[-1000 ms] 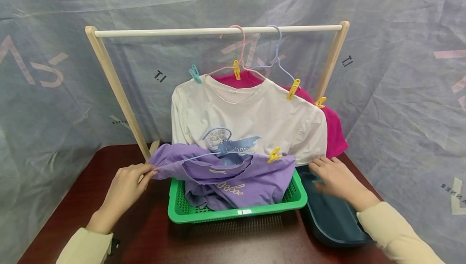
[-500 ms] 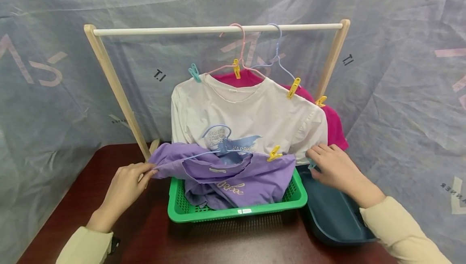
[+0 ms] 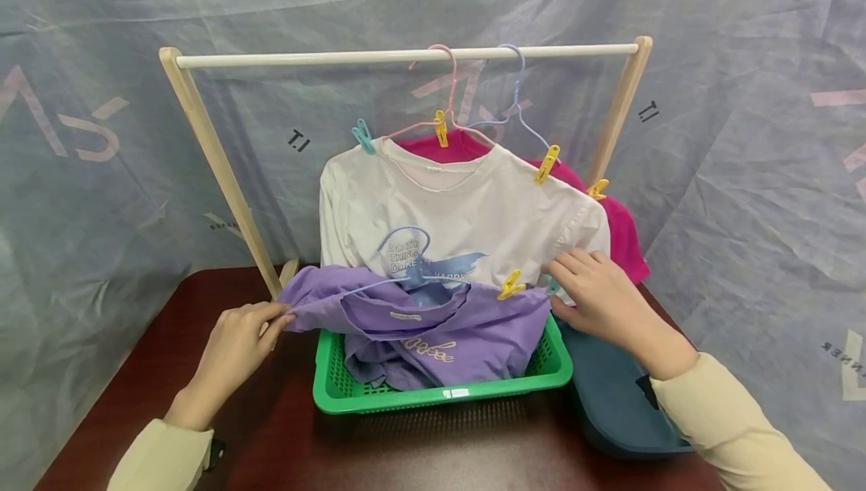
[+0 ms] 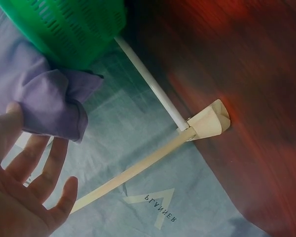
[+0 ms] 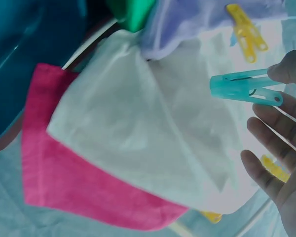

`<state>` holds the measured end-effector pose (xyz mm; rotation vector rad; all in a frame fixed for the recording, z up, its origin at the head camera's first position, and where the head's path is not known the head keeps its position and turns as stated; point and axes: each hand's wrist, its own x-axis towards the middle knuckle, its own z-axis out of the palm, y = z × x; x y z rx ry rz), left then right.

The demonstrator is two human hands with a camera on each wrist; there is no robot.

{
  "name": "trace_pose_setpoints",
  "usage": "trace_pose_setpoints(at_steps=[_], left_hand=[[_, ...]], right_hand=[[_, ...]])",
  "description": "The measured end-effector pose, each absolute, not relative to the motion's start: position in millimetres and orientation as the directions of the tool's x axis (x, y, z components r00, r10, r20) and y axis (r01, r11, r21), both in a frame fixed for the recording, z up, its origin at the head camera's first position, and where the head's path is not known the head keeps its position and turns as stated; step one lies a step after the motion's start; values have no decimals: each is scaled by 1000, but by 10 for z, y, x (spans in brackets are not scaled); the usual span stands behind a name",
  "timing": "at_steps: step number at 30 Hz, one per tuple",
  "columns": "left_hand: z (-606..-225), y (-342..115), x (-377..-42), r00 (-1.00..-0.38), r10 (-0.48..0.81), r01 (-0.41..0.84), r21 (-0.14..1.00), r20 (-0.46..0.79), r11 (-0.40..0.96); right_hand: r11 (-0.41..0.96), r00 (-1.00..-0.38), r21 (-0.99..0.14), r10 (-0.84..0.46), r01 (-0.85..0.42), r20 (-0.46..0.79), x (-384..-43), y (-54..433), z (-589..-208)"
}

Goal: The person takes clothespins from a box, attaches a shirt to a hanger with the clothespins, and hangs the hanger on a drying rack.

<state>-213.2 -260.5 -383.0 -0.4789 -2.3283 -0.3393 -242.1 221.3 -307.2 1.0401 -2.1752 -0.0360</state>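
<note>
My left hand (image 3: 237, 340) pinches the left shoulder of a purple T-shirt (image 3: 494, 337), thumb against fingers. A blue hanger (image 3: 421, 277) sits in the shirt's neck, its hook upright. One yellow clothespin (image 3: 510, 285) grips the shirt's right shoulder. My right hand (image 3: 605, 303) holds a teal clothespin (image 5: 244, 89) between thumb and index finger, its other fingers spread. In the head view that hand is just right of the purple shirt, in front of the white shirt (image 3: 440, 190). The purple shirt's lower part lies bunched in a green basket (image 3: 443, 395).
A drying rack with a white bar (image 3: 304, 60) stands behind. From it hang the white shirt on a pink hanger (image 3: 452, 92) and a magenta shirt (image 3: 622, 239) on another blue hanger, with clothespins on them. A dark blue bin (image 3: 609, 386) stands right of the basket.
My right hand has come up out of the dark blue bin with the teal clothespin and moved left toward the purple shirt. The left hand keeps its hold.
</note>
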Motion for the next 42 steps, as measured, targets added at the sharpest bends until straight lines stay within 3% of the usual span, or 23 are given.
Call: trace_pose_setpoints(at_steps=[8,28,42], left_hand=[[-3836,-2593,-2156,-668,223,419,112,710,901],[-3840,-2574,-2174,-674,211,405,116,708,907],[-3837,-2561,-2178,-661,226,398,79,715,914]], right_hand=[[611,-333,357,-733,-706,594,-2396,1942,-3053],[518,-246,396,-790,-758,562,-2265,1433,-3013],[422,-97,495,-826,-760,555,-2207,824,-3059]])
